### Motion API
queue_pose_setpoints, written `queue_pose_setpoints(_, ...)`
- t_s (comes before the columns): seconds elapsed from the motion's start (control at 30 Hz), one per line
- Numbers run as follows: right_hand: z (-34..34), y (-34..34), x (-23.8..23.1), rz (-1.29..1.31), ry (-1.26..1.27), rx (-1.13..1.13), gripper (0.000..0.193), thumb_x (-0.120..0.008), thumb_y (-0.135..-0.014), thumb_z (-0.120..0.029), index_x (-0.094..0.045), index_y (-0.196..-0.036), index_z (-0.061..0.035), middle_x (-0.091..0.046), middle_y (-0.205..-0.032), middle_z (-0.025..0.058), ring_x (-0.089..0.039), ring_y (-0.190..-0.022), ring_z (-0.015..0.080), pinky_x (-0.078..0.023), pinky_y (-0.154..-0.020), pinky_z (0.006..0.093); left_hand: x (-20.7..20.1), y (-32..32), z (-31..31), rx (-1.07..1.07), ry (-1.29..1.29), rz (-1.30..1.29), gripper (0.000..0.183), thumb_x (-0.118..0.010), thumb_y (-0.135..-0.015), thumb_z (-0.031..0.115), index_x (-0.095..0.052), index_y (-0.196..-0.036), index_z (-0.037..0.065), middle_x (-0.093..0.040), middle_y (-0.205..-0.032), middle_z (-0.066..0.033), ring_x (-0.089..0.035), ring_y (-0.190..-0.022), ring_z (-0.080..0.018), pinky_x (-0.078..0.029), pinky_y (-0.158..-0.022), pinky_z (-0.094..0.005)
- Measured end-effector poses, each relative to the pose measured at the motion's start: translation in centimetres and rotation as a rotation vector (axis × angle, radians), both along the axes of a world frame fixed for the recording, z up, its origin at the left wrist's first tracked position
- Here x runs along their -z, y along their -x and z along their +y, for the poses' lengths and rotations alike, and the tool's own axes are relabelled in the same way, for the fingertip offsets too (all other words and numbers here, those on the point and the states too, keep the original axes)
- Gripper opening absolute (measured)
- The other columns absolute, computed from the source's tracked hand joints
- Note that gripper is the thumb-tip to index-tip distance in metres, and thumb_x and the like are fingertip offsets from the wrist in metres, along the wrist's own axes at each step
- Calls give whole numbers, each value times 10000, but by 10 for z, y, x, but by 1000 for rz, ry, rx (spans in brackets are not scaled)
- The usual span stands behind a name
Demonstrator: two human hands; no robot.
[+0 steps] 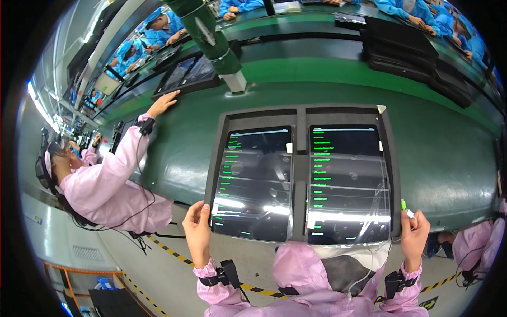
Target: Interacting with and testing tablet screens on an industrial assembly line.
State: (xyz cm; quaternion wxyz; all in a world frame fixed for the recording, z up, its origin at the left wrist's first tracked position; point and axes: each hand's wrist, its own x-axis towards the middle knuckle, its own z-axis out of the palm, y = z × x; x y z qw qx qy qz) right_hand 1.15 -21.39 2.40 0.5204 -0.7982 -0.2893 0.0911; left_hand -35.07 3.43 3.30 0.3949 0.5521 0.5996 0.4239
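Observation:
A black foam tray (301, 119) with two compartments lies in front of me at the edge of the green bench. In its left compartment is a tablet (259, 179), and a second tablet (348, 182) fills the right one. Both dark screens are lit with lists of green text and reflect the ceiling lights. My left hand (197, 235) is closed at the tray's near left corner, thumb against the edge. Beside the near right corner, my right hand (414, 239) pinches a cable plug (407, 209), white with a green tip.
A co-worker in pink (113, 185) sits at left, one arm stretched over the green bench (449, 158). Beyond a green post (211, 42) stands another tray of tablets (187, 74). Stacked black trays (398, 50) sit at the back right. People in blue work along the far side.

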Motion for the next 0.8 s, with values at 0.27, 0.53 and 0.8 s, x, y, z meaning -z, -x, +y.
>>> queue_pose_setpoints(0.27, 62, 68, -15, -111, 21, -198, 297, -563, -741, 96, -318, -601, 5, -341, -495, 124, -293, -466, 120, -373, -448, 306, 31, 48, 19, -325, -199, -157, 458, -512, -931, 296, -436, -1244, -29, -533, -1142, -99, -522, -997, -139, -433, -820, -266)
queue_pose_setpoints(0.53, 136, 114, -8, 245, 2, -632, 163, -599, -786, -55, -470, -707, 7, -510, -563, 180, -522, -445, 244, -383, -440, 357, 7, -10, -3, -504, -470, -156, 326, -485, -941, 188, -404, -1182, -16, -486, -1200, -162, -497, -1095, -215, -443, -882, -318)
queue_pose_setpoints(0.8, 107, 73, 6, 592, -281, -342, 211, -558, -857, -48, -429, -691, -47, -589, -618, 58, -481, -433, 70, -368, -382, 210, -38, -140, -52, 261, -514, -352, 157, -518, -861, -13, -506, -1017, -1, -578, -973, -96, -551, -822, -131, -448, -741, -241)
